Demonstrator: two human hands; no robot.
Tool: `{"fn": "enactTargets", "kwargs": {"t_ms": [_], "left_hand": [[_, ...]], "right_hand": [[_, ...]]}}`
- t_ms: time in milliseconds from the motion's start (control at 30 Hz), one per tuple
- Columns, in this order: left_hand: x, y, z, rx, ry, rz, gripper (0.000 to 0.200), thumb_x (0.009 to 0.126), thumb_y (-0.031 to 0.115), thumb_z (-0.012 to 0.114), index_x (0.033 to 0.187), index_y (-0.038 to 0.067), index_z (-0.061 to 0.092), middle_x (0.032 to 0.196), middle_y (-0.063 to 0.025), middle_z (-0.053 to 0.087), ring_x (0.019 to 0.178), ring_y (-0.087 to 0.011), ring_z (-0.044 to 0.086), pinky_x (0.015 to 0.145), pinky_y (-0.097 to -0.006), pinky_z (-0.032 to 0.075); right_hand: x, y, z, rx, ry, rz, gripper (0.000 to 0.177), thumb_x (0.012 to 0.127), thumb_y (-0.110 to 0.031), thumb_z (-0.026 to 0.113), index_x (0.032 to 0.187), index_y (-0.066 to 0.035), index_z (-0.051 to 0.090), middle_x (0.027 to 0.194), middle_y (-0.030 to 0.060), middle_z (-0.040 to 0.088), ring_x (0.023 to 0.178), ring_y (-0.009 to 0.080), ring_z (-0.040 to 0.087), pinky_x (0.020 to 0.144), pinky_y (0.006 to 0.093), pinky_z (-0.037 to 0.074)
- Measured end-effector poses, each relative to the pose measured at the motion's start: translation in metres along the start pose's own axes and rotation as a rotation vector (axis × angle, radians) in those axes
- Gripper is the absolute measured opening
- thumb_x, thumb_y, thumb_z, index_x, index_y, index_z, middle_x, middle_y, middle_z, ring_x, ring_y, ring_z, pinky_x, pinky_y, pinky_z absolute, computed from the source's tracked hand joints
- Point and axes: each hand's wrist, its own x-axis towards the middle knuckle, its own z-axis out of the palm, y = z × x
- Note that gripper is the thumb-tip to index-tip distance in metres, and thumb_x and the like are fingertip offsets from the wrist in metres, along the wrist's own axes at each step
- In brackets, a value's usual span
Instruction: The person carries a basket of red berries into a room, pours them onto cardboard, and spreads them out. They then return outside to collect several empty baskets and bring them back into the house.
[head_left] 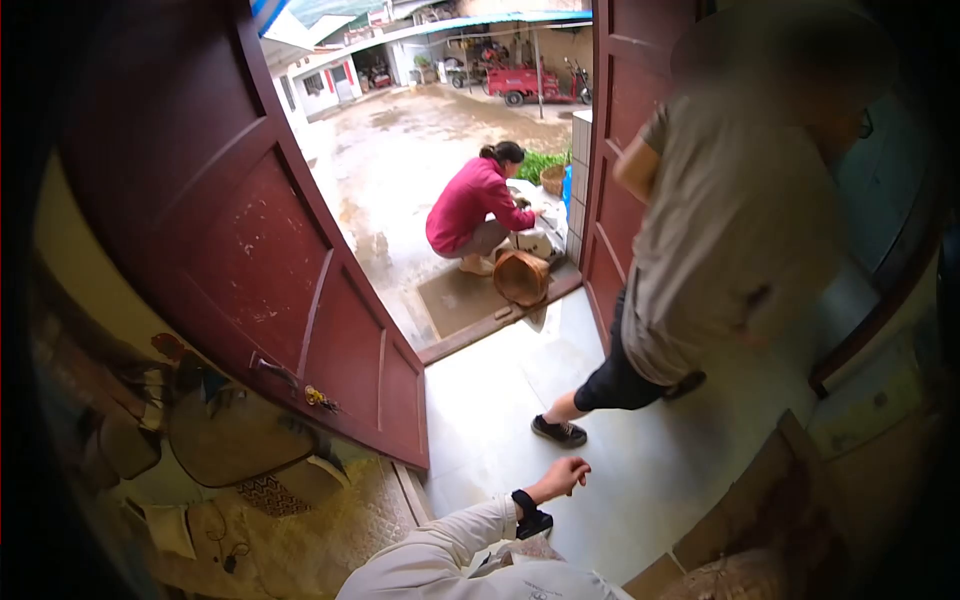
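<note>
My left hand (560,478) is at the bottom centre, over the pale tiled floor (480,440). A black band circles its wrist, and a light beige sleeve (455,535) covers the arm. Its fingers are curled in, with nothing visible in them. It touches nothing; a black shoe (536,525) shows just below the wrist. My right hand is outside the frame. Past my left hand is the black shoe (560,431) of another person in a grey-brown shirt (720,230) and dark shorts, at the right.
Dark red door leaves (320,290) flank the doorway. Beyond its sill (480,328), a person in a magenta top (470,208) squats beside a woven basket (521,277). A red vehicle (520,82) stands across the yard. A cushioned seat (235,435) is left; cardboard (740,490) lies lower right.
</note>
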Motion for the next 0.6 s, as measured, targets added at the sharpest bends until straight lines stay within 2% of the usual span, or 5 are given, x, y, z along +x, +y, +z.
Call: {"fn": "enactTargets", "kwargs": {"t_ms": [233, 300, 400, 500, 600], "left_hand": [[0.011, 0.054, 0.104, 0.258, -0.174, 0.089, 0.051, 0.093, 0.045, 0.036, 0.077, 0.002, 0.059, 0.050, -0.0049, 0.054, 0.043, -0.0135, 0.053, 0.044, -0.0296, 0.043], [0.018, 0.071, 0.156, 0.282, -0.284, 0.251, 0.056, 0.095, 0.044, 0.028, 0.095, -0.001, 0.061, 0.082, -0.0165, 0.065, 0.079, -0.0247, 0.063, 0.077, -0.0347, 0.047], [0.050, 0.077, 0.240, 0.431, -0.529, 0.659, 0.049, 0.098, 0.032, 0.018, 0.135, 0.002, 0.029, 0.142, -0.0196, 0.022, 0.133, -0.0254, 0.019, 0.109, -0.0337, 0.012], [-0.006, 0.159, 0.323, -0.008, -0.763, 0.670, 0.058, 0.097, 0.039, 0.018, 0.141, 0.004, 0.001, 0.148, -0.0105, 0.002, 0.136, -0.0200, 0.001, 0.109, -0.0341, -0.001], [-0.020, 0.201, 0.431, -0.082, -0.970, 0.709, 0.056, 0.097, 0.036, 0.022, 0.140, 0.004, 0.007, 0.148, -0.0099, 0.007, 0.136, -0.0204, 0.004, 0.110, -0.0340, 0.003]], "right_hand": [[0.011, 0.013, -0.087, 0.372, -0.030, 0.128, 0.046, 0.080, -0.028, 0.057, 0.115, 0.001, 0.049, 0.119, 0.0169, 0.050, 0.109, 0.0305, 0.045, 0.094, 0.0463, 0.032], [0.017, 0.027, -0.155, 0.591, -0.002, 0.104, 0.047, 0.080, -0.028, 0.058, 0.116, 0.000, 0.049, 0.121, 0.0159, 0.049, 0.111, 0.0301, 0.044, 0.095, 0.0466, 0.032], [-0.006, 0.046, -0.280, 1.042, 0.079, -0.019, 0.048, 0.080, -0.027, 0.059, 0.119, -0.001, 0.048, 0.124, 0.0146, 0.048, 0.115, 0.0293, 0.042, 0.098, 0.0471, 0.030], [-0.071, 0.061, -0.384, 1.482, 0.087, -0.249, 0.049, 0.080, -0.026, 0.060, 0.121, -0.003, 0.047, 0.127, 0.0132, 0.046, 0.118, 0.0286, 0.040, 0.100, 0.0475, 0.029], [-0.113, 0.048, -0.426, 1.735, 0.101, -0.372, 0.049, 0.080, -0.027, 0.060, 0.122, -0.005, 0.047, 0.129, 0.0116, 0.046, 0.120, 0.0275, 0.040, 0.101, 0.0477, 0.029]]}}
